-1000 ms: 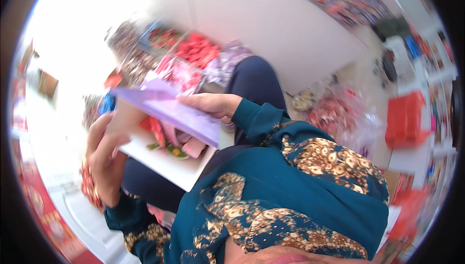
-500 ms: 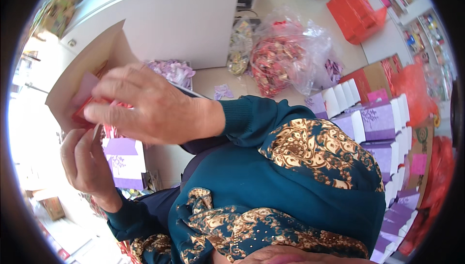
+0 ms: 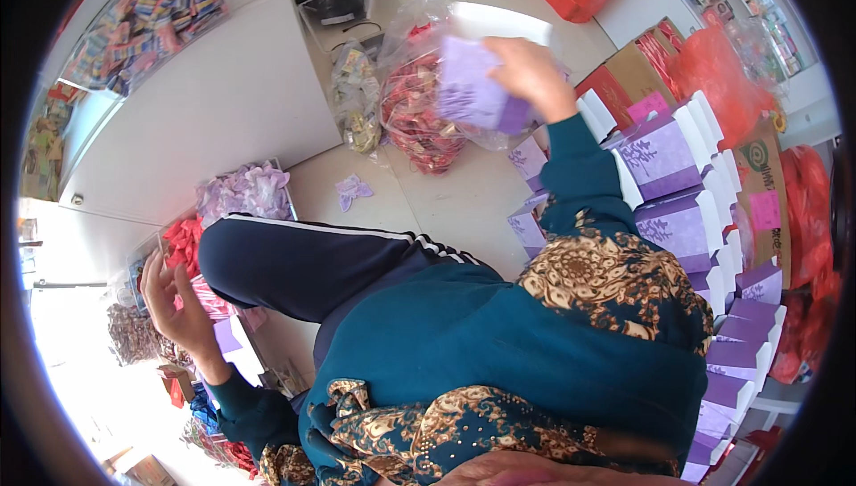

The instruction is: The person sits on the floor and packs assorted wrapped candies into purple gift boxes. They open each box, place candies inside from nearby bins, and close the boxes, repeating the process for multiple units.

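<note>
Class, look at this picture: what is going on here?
A seated person in teal sleeves reaches out the right hand, holding a small purple box above a row of similar purple-and-white boxes on the floor. The left hand is open, beside red packets in a tray. A clear bag of red sweets sits nearby.

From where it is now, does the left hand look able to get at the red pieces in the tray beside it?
Probably yes. The left hand is empty and open, hovering right by the red pieces, with nothing between them; the knee sits beside, not across.
</note>
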A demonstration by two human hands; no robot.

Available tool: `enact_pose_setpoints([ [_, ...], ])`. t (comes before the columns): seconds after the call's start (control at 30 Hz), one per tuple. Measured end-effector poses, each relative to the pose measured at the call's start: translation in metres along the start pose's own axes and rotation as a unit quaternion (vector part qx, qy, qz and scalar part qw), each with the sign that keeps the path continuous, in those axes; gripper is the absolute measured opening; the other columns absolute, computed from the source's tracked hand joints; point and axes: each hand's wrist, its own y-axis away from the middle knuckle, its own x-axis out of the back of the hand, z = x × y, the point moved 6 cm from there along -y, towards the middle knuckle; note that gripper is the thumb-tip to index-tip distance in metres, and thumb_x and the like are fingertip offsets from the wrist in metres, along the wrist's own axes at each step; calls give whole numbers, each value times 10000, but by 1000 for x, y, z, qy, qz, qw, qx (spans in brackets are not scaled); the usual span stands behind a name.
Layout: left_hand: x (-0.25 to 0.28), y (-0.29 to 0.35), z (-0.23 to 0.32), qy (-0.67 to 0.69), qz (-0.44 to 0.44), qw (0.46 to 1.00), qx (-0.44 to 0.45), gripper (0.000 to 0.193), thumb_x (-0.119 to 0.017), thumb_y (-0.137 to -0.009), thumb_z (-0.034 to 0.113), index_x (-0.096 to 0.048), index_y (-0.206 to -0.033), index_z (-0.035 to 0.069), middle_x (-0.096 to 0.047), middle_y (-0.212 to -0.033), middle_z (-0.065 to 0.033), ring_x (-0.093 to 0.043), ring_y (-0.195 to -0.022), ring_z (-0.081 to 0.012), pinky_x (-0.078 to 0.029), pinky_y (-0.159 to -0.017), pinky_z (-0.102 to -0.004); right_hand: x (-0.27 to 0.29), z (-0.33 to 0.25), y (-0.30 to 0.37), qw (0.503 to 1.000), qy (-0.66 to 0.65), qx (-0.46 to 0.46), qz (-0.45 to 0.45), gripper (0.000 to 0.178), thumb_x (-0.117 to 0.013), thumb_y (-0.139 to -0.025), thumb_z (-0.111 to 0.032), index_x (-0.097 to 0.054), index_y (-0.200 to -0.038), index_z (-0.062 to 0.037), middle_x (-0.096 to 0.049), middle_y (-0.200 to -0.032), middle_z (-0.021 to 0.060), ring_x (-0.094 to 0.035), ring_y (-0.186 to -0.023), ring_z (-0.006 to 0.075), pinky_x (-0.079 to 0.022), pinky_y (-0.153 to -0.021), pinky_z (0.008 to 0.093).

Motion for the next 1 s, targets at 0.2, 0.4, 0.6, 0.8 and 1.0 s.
enact_pose_setpoints([
  [0.2,40,38,-116,51,26,973,224,242,-575,-959,135,-612,-1171,25,-664,-960,-23,-575,-752,-49,-447,-596,-166,-21,234,51,940,123,-310,78,308,-484,-858,-136,-635,-1126,-148,-645,-1123,144,-606,-1055,342,-485,-875,443],
  [0.4,131,98,-183,-44,78,931,354,305,-591,-950,227,-605,-1180,28,-657,-971,-52,-571,-741,-72,-450,-619,-177,-52,338,141,906,169,-375,101,240,-433,-899,-126,-611,-1058,-116,-644,-1092,159,-619,-1000,383,-497,-826,485],
  [0.6,218,182,-183,-93,192,857,468,313,-619,-924,247,-604,-1195,89,-640,-1025,-57,-592,-818,-131,-480,-659,-257,-68,378,184,880,179,-437,53,196,-426,-914,-121,-587,-1026,-118,-654,-1002,166,-628,-968,388,-508,-784,492],
  [0.8,266,244,-178,-94,258,792,546,288,-640,-898,212,-596,-1162,108,-619,-1026,-54,-566,-886,-177,-489,-710,-313,-80,398,179,881,189,-434,17,252,-433,-913,-128,-578,-1119,-142,-648,-1025,180,-626,-1002,375,-509,-802,489],
  [1.0,286,287,-185,-76,299,755,578,245,-658,-894,251,-624,-1112,142,-620,-994,-16,-553,-855,-146,-461,-681,-295,-61,385,172,849,279,-439,97,300,-533,-864,-120,-541,-1164,-144,-620,-1119,123,-582,-1087,317,-426,-910,494],
])
